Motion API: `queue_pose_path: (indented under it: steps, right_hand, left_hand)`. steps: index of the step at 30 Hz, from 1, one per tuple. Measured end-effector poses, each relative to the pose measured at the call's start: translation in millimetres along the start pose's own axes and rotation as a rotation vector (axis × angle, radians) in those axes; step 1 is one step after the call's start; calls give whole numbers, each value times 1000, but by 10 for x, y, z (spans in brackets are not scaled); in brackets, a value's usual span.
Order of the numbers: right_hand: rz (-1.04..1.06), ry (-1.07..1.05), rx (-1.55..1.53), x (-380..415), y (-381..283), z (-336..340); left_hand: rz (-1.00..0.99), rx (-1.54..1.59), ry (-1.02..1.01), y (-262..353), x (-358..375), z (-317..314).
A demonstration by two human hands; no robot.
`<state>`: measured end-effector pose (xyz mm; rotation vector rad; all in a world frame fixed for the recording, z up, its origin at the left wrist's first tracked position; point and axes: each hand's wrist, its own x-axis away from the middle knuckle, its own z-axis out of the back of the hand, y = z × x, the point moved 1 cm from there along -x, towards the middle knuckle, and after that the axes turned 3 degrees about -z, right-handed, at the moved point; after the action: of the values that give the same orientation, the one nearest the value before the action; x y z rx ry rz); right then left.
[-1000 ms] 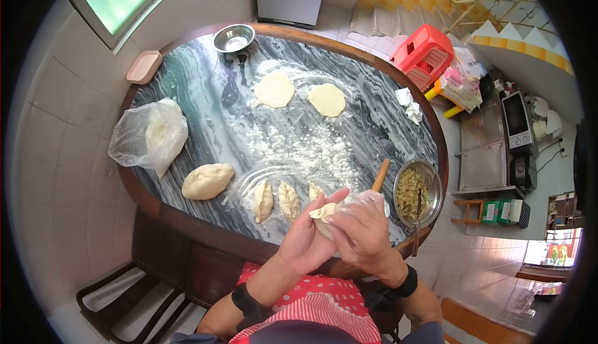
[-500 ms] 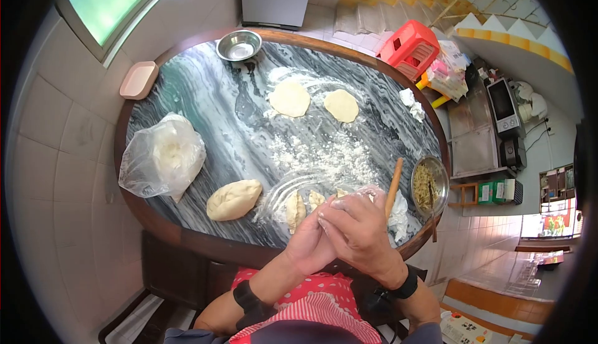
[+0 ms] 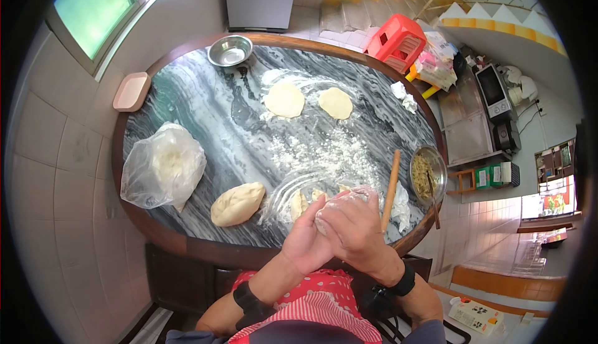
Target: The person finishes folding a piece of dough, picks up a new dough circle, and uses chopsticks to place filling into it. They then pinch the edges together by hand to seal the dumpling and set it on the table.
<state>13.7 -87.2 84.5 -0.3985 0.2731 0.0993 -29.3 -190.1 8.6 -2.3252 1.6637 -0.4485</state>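
My left hand (image 3: pixel 306 242) is turned palm up, low over the near edge of the marble table. My right hand (image 3: pixel 356 227) is cupped over it, and the two palms press together. Flour whitens the right fingers, and whatever lies between the palms is hidden. Small dough pieces (image 3: pixel 299 205) lie just beyond my hands, partly covered by them. Left of these is a large lump of dough (image 3: pixel 238 204). To the right, a wooden rolling pin (image 3: pixel 391 189) rests near my right hand. Two flat dough rounds, one larger (image 3: pixel 284 100) and one smaller (image 3: pixel 336 103), lie farther back.
Loose flour (image 3: pixel 330 157) covers the table's middle. A clear bag with white contents (image 3: pixel 165 166) sits at left, a metal bowl (image 3: pixel 230 51) at the back. At right stands a bowl of filling (image 3: pixel 423 179) with chopsticks. A red plastic stool (image 3: pixel 397 42) is beyond the table.
The view has shifted slightly. My hands stay pressed together, with the right fingers moved a little over the left palm. Nothing on the table has visibly been moved.
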Motion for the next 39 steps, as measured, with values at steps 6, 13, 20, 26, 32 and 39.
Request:
queue_pose_path:
  steps: [6,13,20,26,32,39]
  right_hand:
    - [-54,123,-116,80,53,152]
    - [30,146,-95,39,42,24]
    - [10,109,-102,2,57,23]
    - [48,97,-73,-72,84,-54]
    - [-63,229,-203,-59,181,133]
    - [-95,301,-334,322,445,115]
  left_hand:
    - [-57,-36,-119,43,32,-73]
    - [-81,-15,7,-19,16,-156]
    - [-103,-4,-38,7,-3,-78]
    - [-184,-155,259,-2,-30,-222]
    - [-127,75,55,142,-45,-76]
    - [-201,75,35,174,-65,-171]
